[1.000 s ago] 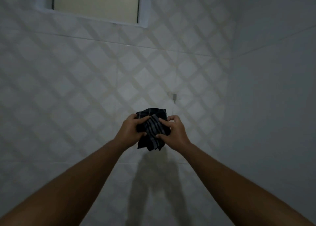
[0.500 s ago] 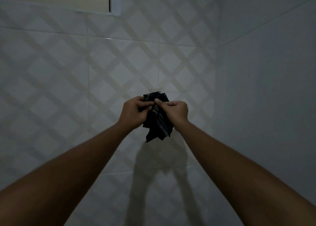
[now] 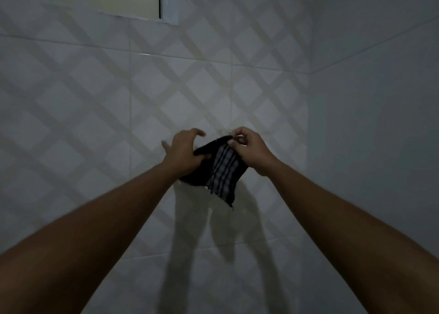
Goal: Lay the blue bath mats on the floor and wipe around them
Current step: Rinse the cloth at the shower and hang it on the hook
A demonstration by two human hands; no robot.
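A small dark cloth with pale stripes (image 3: 221,171) hangs in front of the tiled wall at chest height. My right hand (image 3: 251,151) pinches its upper right edge between thumb and fingers. My left hand (image 3: 184,153) holds the cloth's left edge with the thumb, while its other fingers are spread and lifted toward the wall. The cloth is partly opened out between the two hands. No blue bath mat and no floor are in view.
A wall of diamond-patterned tiles (image 3: 95,123) faces me, meeting a plain white wall (image 3: 380,123) in a corner on the right. A window frame (image 3: 166,2) sits at the top. A small hook or stud on the wall shows just above the cloth.
The hands have moved apart, spreading the bunched cloth wider. My left hand's fingers have opened out. The view has shifted so the window shows again at the top.
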